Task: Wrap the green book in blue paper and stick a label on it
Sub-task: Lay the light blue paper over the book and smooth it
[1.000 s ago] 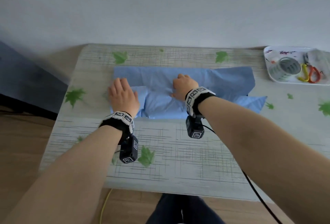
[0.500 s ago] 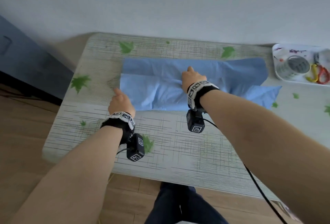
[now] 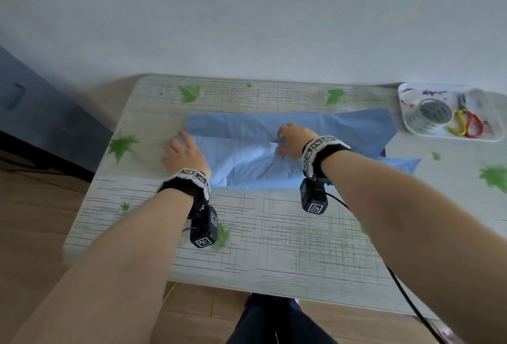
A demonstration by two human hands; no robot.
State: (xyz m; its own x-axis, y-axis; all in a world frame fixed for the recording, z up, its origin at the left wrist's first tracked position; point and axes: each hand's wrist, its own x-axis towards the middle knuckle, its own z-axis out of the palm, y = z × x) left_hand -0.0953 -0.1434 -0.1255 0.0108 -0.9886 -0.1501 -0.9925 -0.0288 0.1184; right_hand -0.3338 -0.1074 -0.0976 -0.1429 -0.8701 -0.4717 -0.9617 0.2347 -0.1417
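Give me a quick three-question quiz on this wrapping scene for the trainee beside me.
1. True or false: the green book lies uncovered on the table.
2. Where is the tray holding the tape roll? A) the table's far right B) its near left corner C) under the blue paper
3. Which of the hands is on the paper's creased middle: the left hand or the right hand?
Key: 1 false, no book shows; 2 A; 3 right hand, the left is at the paper's left edge.
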